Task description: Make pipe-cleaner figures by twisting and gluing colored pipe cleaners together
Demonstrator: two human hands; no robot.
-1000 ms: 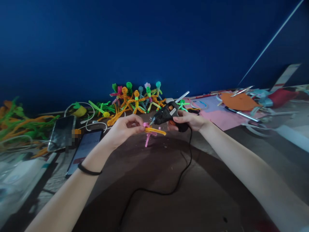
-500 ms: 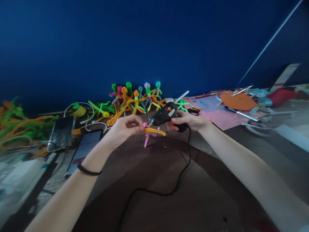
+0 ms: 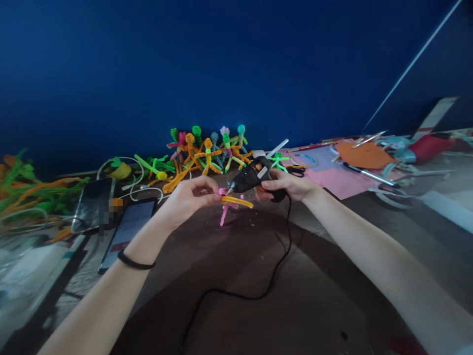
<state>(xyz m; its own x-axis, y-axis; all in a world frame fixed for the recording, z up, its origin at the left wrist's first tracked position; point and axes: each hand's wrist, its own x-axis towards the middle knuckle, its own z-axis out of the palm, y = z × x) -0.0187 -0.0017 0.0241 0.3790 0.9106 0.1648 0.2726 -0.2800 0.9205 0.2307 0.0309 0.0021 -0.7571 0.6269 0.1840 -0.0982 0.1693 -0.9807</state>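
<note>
Right now your left hand [image 3: 195, 197] pinches a pink pipe-cleaner figure [image 3: 224, 214] and an orange strip [image 3: 238, 201] at the fingertips, the strip jutting rightward past your grip and the pink legs below. Your right hand [image 3: 284, 186] grasps a glue gun [image 3: 254, 173], its nozzle at the pink top; whether they touch, you can't tell. Between your forearms stretches brown tabletop [image 3: 266, 325], crossed by a black cord [image 3: 254, 297]; standing figures [image 3: 209, 158] line the blue wall [image 3: 207, 64] beyond.

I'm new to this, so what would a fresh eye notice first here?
Bright, fuzzy pipe-cleaner figures stand grouped before the dark-blue wall. At the centre, the right hand holds a black plastic glue gun, its tip near the fuzzy orange strip in the left hand.
</note>
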